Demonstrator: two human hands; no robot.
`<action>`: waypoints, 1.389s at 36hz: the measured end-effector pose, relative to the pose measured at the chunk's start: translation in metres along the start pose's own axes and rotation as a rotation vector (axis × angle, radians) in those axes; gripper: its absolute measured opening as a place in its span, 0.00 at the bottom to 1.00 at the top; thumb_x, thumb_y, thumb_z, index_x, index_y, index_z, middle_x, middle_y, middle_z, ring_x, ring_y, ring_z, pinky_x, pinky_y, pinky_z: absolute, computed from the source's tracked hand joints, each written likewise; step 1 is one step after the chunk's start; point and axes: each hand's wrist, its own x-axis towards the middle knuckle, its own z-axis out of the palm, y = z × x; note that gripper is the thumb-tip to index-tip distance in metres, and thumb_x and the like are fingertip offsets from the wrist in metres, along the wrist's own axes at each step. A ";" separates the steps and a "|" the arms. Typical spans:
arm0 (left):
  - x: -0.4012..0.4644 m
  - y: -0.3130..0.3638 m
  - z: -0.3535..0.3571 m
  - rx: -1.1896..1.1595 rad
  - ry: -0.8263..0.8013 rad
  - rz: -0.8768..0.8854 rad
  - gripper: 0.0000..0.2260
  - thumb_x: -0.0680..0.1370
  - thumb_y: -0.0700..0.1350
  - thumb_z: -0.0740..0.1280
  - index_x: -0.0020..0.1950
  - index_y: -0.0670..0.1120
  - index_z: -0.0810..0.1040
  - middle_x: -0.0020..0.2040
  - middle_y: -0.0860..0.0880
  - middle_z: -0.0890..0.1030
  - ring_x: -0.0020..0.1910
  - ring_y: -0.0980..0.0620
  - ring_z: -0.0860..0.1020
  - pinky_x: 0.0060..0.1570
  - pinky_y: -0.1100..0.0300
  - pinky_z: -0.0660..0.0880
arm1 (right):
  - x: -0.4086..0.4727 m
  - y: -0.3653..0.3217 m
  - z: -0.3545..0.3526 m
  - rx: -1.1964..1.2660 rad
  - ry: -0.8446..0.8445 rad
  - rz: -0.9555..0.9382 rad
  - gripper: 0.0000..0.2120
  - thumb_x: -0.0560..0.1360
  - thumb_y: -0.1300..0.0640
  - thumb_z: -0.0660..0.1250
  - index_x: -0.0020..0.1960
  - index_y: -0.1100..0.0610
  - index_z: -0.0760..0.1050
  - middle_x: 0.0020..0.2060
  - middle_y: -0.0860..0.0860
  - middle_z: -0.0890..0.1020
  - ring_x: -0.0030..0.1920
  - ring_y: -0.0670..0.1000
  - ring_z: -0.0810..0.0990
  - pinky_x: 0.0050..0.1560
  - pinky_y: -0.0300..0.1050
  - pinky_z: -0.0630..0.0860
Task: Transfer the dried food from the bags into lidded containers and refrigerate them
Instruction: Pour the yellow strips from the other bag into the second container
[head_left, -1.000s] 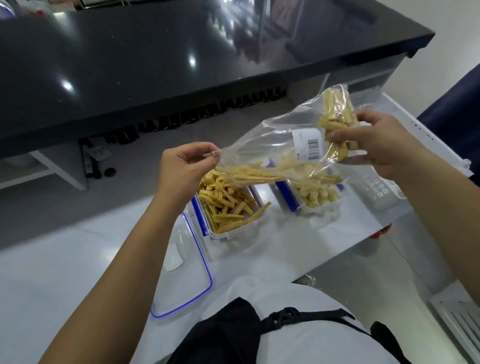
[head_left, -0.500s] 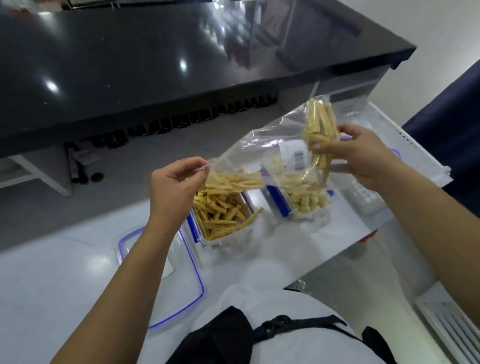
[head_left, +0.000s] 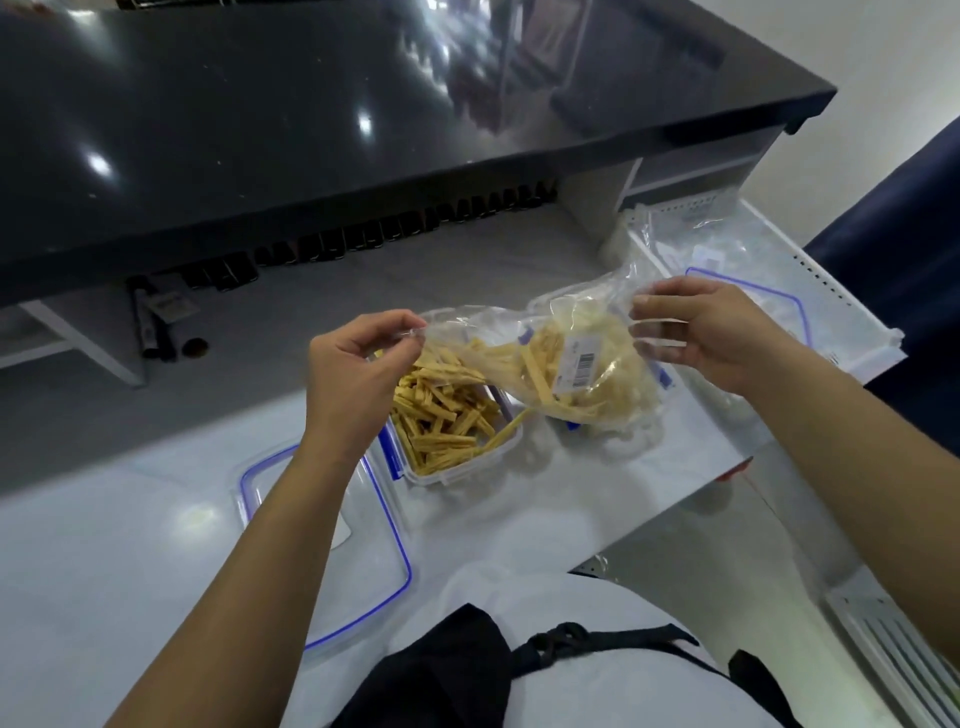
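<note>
A clear plastic bag (head_left: 561, 332) with yellow dried sticks and a barcode label hangs over two containers on the white table. My left hand (head_left: 358, 369) pinches the bag's left corner. My right hand (head_left: 701, 327) grips its right end. Beneath the bag's left part stands an open clear container (head_left: 457, 421) with blue clips, heaped with dried yellow sticks. A second container (head_left: 618, 431) with pale food sits to its right, mostly hidden by the bag.
A clear lid with a blue seal (head_left: 363, 545) lies at the front left. Another lid (head_left: 769, 312) and empty bags (head_left: 701, 239) lie at the right on a white shelf. A black countertop (head_left: 363, 104) overhangs at the back. The table edge (head_left: 649, 525) runs near my body.
My right hand has lowered the bag's raised end from well above the containers to about level with my left hand; the sticks it pinched now lie loose in the sagging bag.
</note>
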 end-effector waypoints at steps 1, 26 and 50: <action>0.000 0.000 -0.001 0.001 0.001 -0.003 0.09 0.77 0.38 0.73 0.48 0.53 0.85 0.46 0.49 0.86 0.48 0.47 0.84 0.51 0.45 0.83 | 0.000 -0.001 0.001 -0.006 0.011 0.000 0.07 0.74 0.63 0.72 0.52 0.60 0.79 0.41 0.54 0.84 0.41 0.53 0.85 0.41 0.46 0.84; 0.011 0.010 -0.008 0.050 -0.068 0.002 0.06 0.76 0.36 0.73 0.48 0.47 0.85 0.42 0.49 0.85 0.41 0.58 0.83 0.43 0.65 0.80 | -0.009 -0.080 0.021 -0.196 0.156 -0.380 0.02 0.74 0.62 0.74 0.46 0.57 0.83 0.38 0.54 0.83 0.34 0.49 0.80 0.35 0.42 0.79; -0.023 0.025 -0.018 -0.050 -0.212 -0.059 0.07 0.75 0.35 0.73 0.47 0.46 0.85 0.42 0.48 0.86 0.44 0.48 0.85 0.46 0.60 0.82 | -0.044 -0.080 0.009 -0.230 0.168 -0.449 0.06 0.74 0.60 0.74 0.50 0.61 0.84 0.39 0.57 0.82 0.36 0.51 0.79 0.39 0.44 0.82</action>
